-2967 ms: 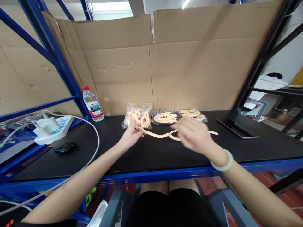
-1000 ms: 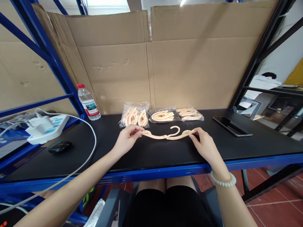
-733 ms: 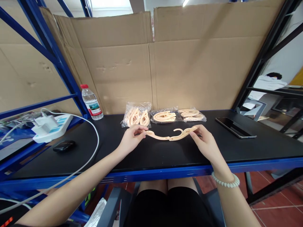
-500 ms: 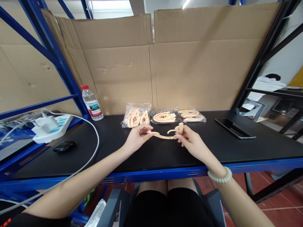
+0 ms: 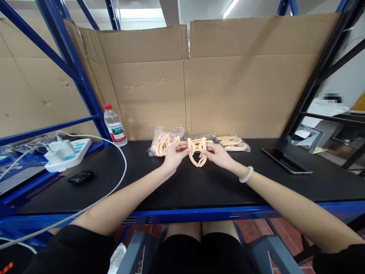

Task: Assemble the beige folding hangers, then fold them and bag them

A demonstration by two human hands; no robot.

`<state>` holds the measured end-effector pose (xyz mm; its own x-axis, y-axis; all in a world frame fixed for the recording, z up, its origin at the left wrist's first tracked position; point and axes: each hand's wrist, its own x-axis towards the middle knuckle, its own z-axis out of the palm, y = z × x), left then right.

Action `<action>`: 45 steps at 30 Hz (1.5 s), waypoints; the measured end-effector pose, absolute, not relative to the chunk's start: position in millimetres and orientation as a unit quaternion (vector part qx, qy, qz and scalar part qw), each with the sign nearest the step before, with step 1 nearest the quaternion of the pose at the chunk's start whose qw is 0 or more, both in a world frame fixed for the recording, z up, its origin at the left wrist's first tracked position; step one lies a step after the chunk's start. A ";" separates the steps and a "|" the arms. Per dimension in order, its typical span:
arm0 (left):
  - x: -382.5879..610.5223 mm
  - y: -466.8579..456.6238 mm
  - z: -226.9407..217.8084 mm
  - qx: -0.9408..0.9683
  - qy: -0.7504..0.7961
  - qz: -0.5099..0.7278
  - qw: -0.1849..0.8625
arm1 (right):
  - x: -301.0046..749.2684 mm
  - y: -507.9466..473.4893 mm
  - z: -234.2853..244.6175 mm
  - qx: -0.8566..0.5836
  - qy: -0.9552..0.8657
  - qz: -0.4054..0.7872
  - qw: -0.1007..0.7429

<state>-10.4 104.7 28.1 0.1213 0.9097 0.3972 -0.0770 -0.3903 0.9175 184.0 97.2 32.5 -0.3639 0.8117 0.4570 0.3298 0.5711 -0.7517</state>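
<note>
Between my two hands, just above the black tabletop [image 5: 182, 190], is a beige folding hanger [image 5: 196, 164] of curved, jointed bars. It is bent into a rounded loop, with two flat ends standing up side by side. My left hand [image 5: 176, 155] pinches its left side between thumb and fingers. On the right side, my right hand [image 5: 218, 155] grips it the same way. Behind my left hand lies a clear bag of similar beige pieces [image 5: 162, 144]. Another clear bag [image 5: 209, 136] is partly hidden by the hanger and my right hand. A third bag [image 5: 234, 143] lies to the right.
A water bottle [image 5: 115, 127] stands at the back left, near a black mouse [image 5: 80, 176] and a white power strip [image 5: 71, 155]. A white cable [image 5: 124, 167] curves over the tabletop's left side. A phone [image 5: 285, 160] lies at right. Cardboard [image 5: 228, 95] walls the back.
The hanger was stretched out sideways between my hands; it is now folded into a loop. My hands have come closer together, the right one moving left. The view has tilted slightly.
</note>
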 end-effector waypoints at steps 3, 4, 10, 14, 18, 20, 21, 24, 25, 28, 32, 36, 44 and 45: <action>-8.8 98.8 13.2 0.615 0.336 0.539 0.466 | 180.4 96.5 22.7 -0.366 -0.746 0.318 0.457; -7.8 96.5 9.6 0.618 0.335 0.531 0.474 | 180.0 94.9 20.4 -0.369 -0.735 0.328 0.466; -5.6 96.3 2.7 0.632 0.334 0.521 0.466 | 180.0 90.3 14.6 -0.396 -0.679 0.364 0.500; -7.7 101.4 0.9 0.650 0.329 0.519 0.447 | 177.2 91.5 11.9 -0.405 -0.660 0.371 0.513; -7.5 104.3 -1.9 0.669 0.329 0.517 0.420 | 175.1 89.9 10.8 -0.415 -0.647 0.372 0.520; -7.0 105.4 -3.0 0.681 0.331 0.516 0.401 | 174.7 88.6 11.1 -0.419 -0.644 0.372 0.522; -6.9 106.0 -3.4 0.688 0.332 0.514 0.391 | 174.5 88.0 11.3 -0.421 -0.642 0.371 0.522; -7.4 107.9 -2.9 0.712 0.335 0.505 0.355 | 173.7 86.8 11.9 -0.430 -0.635 0.370 0.525; -7.7 108.6 -2.2 0.720 0.337 0.501 0.341 | 173.4 86.5 12.0 -0.432 -0.633 0.370 0.526; -7.9 110.3 0.9 0.745 0.344 0.491 0.291 | 172.2 85.8 12.2 -0.435 -0.629 0.371 0.526; -5.5 109.2 7.4 0.778 0.349 0.470 0.227 | 171.7 83.7 13.0 -0.414 -0.643 0.384 0.518; -4.3 108.0 16.2 0.815 0.342 0.417 0.212 | 174.5 79.4 17.7 -0.370 -0.598 0.522 0.483; -4.1 129.3 26.3 0.868 0.348 0.288 0.204 | 198.3 98.8 18.6 -0.449 -0.608 0.477 0.448; -2.3 134.3 27.7 0.871 0.353 0.281 0.197 | 203.0 104.3 16.6 -0.468 -0.651 0.423 0.423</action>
<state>-2.3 134.3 27.7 0.5931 0.7247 0.3507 0.5034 -0.6738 0.5409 203.0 104.3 16.6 -0.2039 0.9667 0.1544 0.2518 0.2042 -0.9460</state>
